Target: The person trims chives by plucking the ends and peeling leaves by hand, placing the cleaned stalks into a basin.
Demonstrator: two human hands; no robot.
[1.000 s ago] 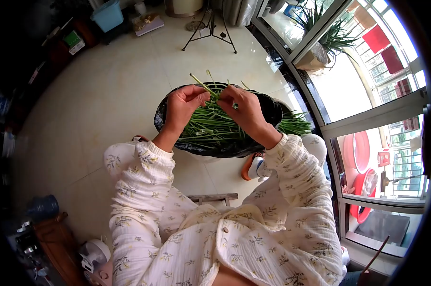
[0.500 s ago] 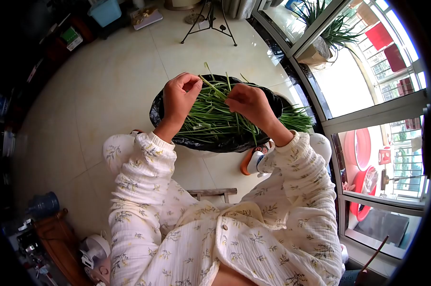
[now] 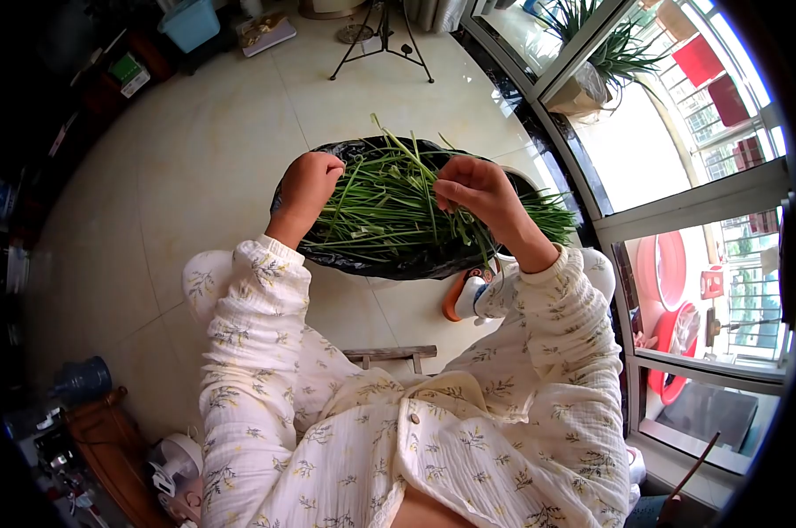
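Long thin green stalks that look like chives (image 3: pixel 385 207) lie heaped in a black plastic bag (image 3: pixel 376 264) in front of my knees. My left hand (image 3: pixel 308 191) is closed over the bag's left side. Its fingertips are pressed together, and anything between them is hidden. At the right of the heap, my right hand (image 3: pixel 477 189) pinches a few stalks. A paler stalk (image 3: pixel 398 145) slants up and left from near its fingers, past the bag's far edge. More green leaf ends (image 3: pixel 547 214) stick out to the right, beyond my right wrist.
A small wooden stool edge (image 3: pixel 391 354) shows between my legs. On the tiled floor (image 3: pixel 204 158) stand a black metal stand (image 3: pixel 383 48) and a blue bin (image 3: pixel 190 25) at the back. Sliding glass doors (image 3: pixel 697 207) run along the right, with a potted plant (image 3: pixel 596 75) behind them.
My hands have moved apart: the left went left and down, away from the stalk tip, and the right shifted slightly right and down. The pale stalk now extends from near my right fingers.
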